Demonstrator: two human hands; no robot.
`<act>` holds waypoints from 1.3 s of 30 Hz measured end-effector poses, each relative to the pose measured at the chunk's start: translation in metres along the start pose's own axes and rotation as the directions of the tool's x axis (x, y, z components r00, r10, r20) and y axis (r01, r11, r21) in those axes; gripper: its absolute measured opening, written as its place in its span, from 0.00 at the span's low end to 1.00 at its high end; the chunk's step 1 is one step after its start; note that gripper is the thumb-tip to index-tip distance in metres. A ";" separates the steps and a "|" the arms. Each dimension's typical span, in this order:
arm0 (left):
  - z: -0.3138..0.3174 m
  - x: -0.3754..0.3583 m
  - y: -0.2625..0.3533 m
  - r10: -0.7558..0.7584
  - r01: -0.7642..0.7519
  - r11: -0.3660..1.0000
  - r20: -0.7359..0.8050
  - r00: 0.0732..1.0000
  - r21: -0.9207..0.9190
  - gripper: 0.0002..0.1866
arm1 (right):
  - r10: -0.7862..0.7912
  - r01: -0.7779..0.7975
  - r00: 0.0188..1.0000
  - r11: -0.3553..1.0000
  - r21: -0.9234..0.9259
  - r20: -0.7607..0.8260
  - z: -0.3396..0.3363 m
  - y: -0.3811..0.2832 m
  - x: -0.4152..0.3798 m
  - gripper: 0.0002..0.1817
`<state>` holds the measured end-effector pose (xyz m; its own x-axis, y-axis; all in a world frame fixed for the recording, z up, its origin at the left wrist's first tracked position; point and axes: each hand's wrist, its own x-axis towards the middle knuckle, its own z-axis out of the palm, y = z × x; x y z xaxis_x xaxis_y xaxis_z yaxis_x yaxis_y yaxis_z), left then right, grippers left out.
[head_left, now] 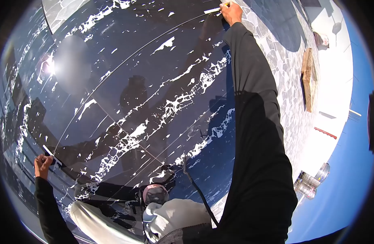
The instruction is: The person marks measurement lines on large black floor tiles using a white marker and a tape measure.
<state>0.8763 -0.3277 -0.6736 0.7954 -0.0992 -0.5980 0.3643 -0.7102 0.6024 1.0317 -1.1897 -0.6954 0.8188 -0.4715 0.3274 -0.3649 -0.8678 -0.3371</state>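
Observation:
A dark, glossy stone surface [154, 105] with white veins lies below me, reflecting my shape. A thin string [130, 57] runs across it between my widely spread hands, appearing curved in this view. At lower left, my left hand [43, 164] is closed in a pinch at one end, beside a short white strip [48, 150]. My right hand [232, 14] reaches to the top edge, fingers closed at the other end. A small yellow piece [225, 5] shows at its fingertips, and another white strip [212, 11] lies next to it. The fingers partly hide what they pinch.
Thin joints [122, 127] cross the stone. Pale paving with irregular pieces [272, 49] lies to the right. Farther right are a wooden board [307, 79], a red bar [325, 133] and metal cylinders [313, 181]. A dark strap [201, 191] hangs close to my body.

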 end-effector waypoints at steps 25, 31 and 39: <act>0.002 0.001 -0.003 -0.007 0.007 1.000 -0.004 1.000 -0.015 0.16 | 0.051 -0.052 0.999 0.988 0.147 0.009 0.012 0.017 0.004 0.19; -0.002 0.003 -0.016 0.009 -0.009 1.000 0.005 1.000 0.003 0.17 | -0.082 0.078 0.989 0.996 0.035 0.126 -0.013 0.026 -0.008 0.12; -0.006 0.011 -0.031 0.038 -0.039 0.999 0.019 0.999 0.029 0.17 | 0.036 -0.042 0.991 0.998 0.050 0.130 -0.041 0.063 -0.051 0.09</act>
<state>0.8768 -0.3030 -0.6954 0.7994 -0.1393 -0.5845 0.3189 -0.7260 0.6092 0.9485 -1.2265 -0.6972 0.8561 -0.4777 0.1973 -0.3767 -0.8381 -0.3946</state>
